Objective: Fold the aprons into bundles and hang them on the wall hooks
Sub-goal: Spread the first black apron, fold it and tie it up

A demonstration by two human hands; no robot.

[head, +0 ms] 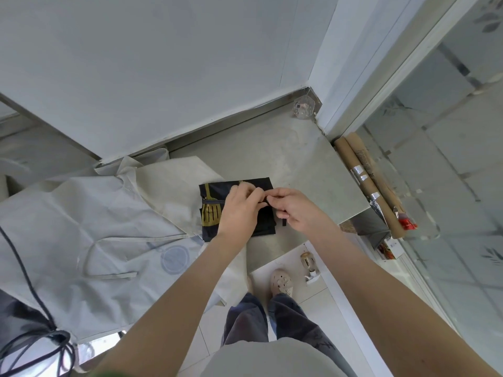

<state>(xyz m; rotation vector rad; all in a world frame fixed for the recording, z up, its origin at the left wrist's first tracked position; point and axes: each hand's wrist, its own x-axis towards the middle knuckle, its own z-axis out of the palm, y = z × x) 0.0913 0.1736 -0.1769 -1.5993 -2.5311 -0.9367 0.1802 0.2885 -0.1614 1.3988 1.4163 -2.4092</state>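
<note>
Pictured from above: a dark navy apron (215, 190), folded down to a compact rectangular bundle and lying flat on the grey desk (299, 159), close to its front edge. Bears a mustard-yellow print of kitchen utensils on its left part, crossed by a thin blue-grey band. Otherwise plain dark cloth, with layers showing at the lower right corner.

Held down by the left hand (241, 210), fingers curled and pinching a thin dark strap (284, 223) over the bundle's right side. Met there by the right hand (298, 210), thumb and forefinger nipping the same strap and the remaining fingers tucked in, with a short loose end showing just below.

Touching the bundle's left edge: a white apron (95, 213), spread open and creased across the desk, ties trailing.

Also on view: brown cardboard tubes (373, 186) beside the frosted glass at right, a dark cable (24, 268) at far left and a clear glass piece (303, 107) in the desk's back corner.
</note>
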